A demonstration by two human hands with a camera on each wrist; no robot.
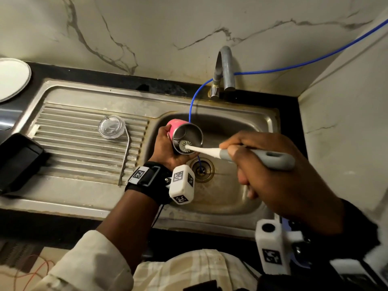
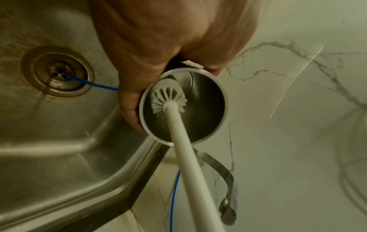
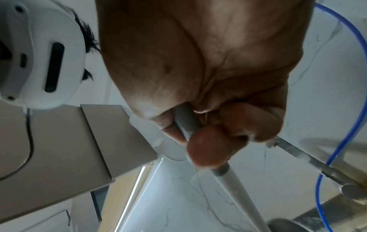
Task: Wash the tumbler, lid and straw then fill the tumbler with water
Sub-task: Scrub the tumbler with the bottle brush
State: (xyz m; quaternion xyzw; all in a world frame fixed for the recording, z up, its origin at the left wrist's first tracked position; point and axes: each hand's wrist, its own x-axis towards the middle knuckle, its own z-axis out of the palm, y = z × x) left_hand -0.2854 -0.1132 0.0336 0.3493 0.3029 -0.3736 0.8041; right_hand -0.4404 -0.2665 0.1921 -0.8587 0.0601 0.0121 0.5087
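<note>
My left hand grips a pink tumbler with a steel inside, tilted on its side over the sink basin, mouth facing right. My right hand holds the grey handle of a bottle brush. Its white stem runs into the tumbler, and the bristle head sits against the inner wall near the rim. In the right wrist view my fingers wrap the grey handle. A clear lid and a bent metal straw lie on the ribbed drainboard to the left.
A steel sink with a drain lies below my hands. The tap stands at the back, with a blue hose running down into the drain. A white plate and a black object sit at far left.
</note>
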